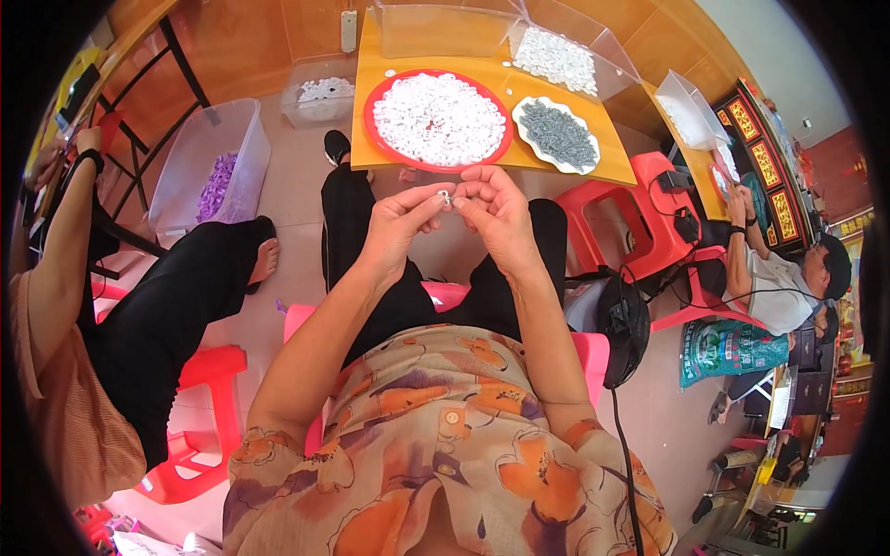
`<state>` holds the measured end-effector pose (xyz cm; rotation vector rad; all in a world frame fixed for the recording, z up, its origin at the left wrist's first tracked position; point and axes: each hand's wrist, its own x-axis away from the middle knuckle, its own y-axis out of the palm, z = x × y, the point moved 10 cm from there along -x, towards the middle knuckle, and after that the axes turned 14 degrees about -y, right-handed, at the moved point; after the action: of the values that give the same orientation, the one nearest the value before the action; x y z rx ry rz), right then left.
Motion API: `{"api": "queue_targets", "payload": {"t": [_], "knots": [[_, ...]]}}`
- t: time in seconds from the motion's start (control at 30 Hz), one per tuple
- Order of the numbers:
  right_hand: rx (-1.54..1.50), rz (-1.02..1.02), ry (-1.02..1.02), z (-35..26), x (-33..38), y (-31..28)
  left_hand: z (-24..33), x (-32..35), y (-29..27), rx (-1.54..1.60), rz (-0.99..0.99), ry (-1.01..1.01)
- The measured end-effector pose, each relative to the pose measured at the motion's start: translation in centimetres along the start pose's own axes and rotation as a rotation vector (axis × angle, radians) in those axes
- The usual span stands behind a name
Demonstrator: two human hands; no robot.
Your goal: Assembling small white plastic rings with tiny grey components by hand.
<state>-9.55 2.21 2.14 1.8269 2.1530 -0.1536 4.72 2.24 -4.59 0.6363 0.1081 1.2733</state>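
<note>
Between my fingertips is a small white plastic piece (pixel 445 197), too small to make out fully. My left hand (pixel 400 222) pinches it from one side. My right hand (pixel 496 218) grips it from the other, its upper fingers curled loosely. Both hands are just in front of the table's near edge, above my lap. Beyond them, a round red tray (pixel 372 123) is heaped with small white plastic pieces (pixel 436 111). Right of it, a white scalloped dish (pixel 580 169) holds many small dark grey pieces (pixel 558 134).
On the wooden table (pixel 519 171) stand clear bins, one with white pieces (pixel 556 60). A clear tub (pixel 255 139) with purple pieces is on the floor at left. Red stools (pixel 616 199) stand at right, with a black cable (pixel 623 435). Other people sit at left and right.
</note>
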Motion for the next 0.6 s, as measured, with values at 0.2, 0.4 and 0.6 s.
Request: {"api": "queue_targets", "payload": {"t": [0.2, 0.4, 0.6], "knots": [[-0.018, -0.008, 0.003, 0.2, 0.0, -0.2, 0.2, -0.1, 0.1, -0.027, 0.005, 0.027], [0.064, 0.019, -0.039, 0.0, 0.0, -0.4, 1.3, 0.6, 0.3, -0.123, 0.062, 0.121], [0.147, 0.020, -0.068, -0.3, 0.2, -0.3, 2.3, 1.0, 0.6, -0.229, 0.081, 0.249]]}}
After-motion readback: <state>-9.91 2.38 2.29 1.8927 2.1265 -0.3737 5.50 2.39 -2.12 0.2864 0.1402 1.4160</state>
